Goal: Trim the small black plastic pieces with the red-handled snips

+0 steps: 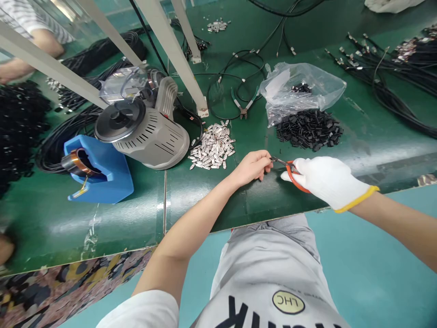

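Left hand [252,166]: bare, centre frame, fingers pinched | Right hand [327,180]: gloved, centre right, grip closed | arms outstretched

Head view, steeply down over green bench [136,205] edge; left hand [252,166], right hand [327,180] close

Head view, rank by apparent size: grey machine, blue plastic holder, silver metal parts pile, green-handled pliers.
1. Grey round-topped machine
2. Blue plastic holder, partly hidden
3. Pile of small silver metal parts
4. Green-handled pliers; farther off, so real size unsure
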Tool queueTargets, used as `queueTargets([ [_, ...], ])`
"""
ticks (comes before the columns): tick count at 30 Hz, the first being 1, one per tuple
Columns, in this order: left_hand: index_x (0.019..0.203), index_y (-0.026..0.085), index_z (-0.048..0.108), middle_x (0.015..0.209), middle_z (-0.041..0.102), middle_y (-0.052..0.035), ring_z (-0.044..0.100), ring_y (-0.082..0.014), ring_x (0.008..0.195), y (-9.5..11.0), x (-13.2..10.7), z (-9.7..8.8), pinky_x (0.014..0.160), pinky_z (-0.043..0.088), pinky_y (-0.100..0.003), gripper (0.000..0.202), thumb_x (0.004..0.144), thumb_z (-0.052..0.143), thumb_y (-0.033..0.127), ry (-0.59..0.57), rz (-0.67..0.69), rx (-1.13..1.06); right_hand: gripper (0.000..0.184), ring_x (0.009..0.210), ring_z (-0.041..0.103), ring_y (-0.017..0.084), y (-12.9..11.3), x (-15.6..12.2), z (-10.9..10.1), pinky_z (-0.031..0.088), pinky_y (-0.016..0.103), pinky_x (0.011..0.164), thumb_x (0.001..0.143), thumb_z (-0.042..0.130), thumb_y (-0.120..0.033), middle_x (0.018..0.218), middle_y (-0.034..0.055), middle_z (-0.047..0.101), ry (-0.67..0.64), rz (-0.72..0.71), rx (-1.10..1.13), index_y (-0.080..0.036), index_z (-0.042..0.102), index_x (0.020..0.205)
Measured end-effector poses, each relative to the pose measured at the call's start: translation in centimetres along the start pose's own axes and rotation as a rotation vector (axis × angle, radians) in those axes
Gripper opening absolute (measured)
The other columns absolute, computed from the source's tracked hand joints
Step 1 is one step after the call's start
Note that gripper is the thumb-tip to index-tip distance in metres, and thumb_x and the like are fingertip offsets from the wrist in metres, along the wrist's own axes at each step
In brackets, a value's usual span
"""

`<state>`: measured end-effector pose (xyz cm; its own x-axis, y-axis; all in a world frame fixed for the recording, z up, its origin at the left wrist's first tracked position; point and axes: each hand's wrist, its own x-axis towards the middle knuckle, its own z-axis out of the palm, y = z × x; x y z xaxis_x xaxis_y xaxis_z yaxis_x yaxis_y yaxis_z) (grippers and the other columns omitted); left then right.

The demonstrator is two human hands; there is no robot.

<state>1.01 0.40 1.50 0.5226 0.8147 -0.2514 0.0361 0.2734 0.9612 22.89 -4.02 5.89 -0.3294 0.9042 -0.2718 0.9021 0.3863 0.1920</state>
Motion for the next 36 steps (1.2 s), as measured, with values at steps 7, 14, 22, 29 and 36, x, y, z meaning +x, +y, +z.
queueTargets([
  [7, 0.077, 0.015, 0.058, 0.065, 0.056, 0.0023, 0.043, -0.0029, 0.04, 0.2, -0.3, 0.1, 0.042, 0.032, -0.018, 0.017, 0.088, 0.046, 0.018, -0.064, -0.04, 0.033, 0.069, 0.07, 0.069, 0.033, -0.7, -1.0, -0.3, 0.018, 0.034, 0.059, 0.105, 0.018, -0.062, 0.072, 0.0184, 0.067, 0.051, 0.057, -0.019, -0.013, 0.067, 0.102],
  [14, 0.08, 0.015, 0.056, 0.068, 0.052, 0.0019, 0.045, -0.0044, 0.05, -0.1, -0.4, 0.0, 0.05, 0.035, -0.018, 0.024, 0.097, 0.048, 0.029, -0.116, 0.041, 0.075, 0.058, 0.065, 0.064, 0.025, 0.2, -0.6, -0.4, 0.032, 0.034, 0.06, 0.097, 0.043, -0.071, 0.073, 0.0124, 0.069, -0.112, 0.081, 0.365, -0.018, 0.066, 0.086],
  [22, 0.079, 0.017, 0.054, 0.069, 0.046, 0.0021, 0.041, -0.0066, 0.056, -1.2, 0.1, 0.1, 0.052, 0.033, -0.02, 0.03, 0.1, 0.043, 0.035, -0.067, 0.121, 0.07, 0.053, 0.05, 0.047, 0.012, 0.5, -0.3, -0.9, 0.033, 0.026, 0.048, 0.083, 0.07, -0.071, 0.054, 0.0012, 0.057, -0.511, 0.185, 1.408, -0.018, 0.066, 0.079],
  [29, 0.086, 0.017, 0.054, 0.08, 0.051, -0.0009, 0.045, -0.0095, 0.067, -1.2, 0.0, 0.0, 0.06, 0.039, -0.023, 0.038, 0.103, 0.046, 0.05, -0.112, 0.192, 0.043, 0.044, 0.048, 0.031, 0.006, 0.3, -1.0, 1.5, 0.028, 0.02, 0.046, 0.094, 0.064, -0.061, 0.054, -0.0054, 0.04, -0.653, 0.06, 2.067, -0.018, 0.062, 0.082],
  [36, 0.092, 0.019, 0.053, 0.091, 0.056, -0.0083, 0.053, -0.0188, 0.087, -1.0, -0.3, -0.7, 0.084, 0.046, -0.034, 0.037, 0.11, 0.029, 0.041, 0.044, 0.629, 0.717, 0.045, 0.041, 0.008, 0.005, -1.4, -0.9, 3.7, 0.024, 0.017, 0.034, 0.102, 0.052, -0.06, 0.049, -0.0116, 0.023, -0.776, 0.013, 2.426, -0.019, 0.062, 0.084],
])
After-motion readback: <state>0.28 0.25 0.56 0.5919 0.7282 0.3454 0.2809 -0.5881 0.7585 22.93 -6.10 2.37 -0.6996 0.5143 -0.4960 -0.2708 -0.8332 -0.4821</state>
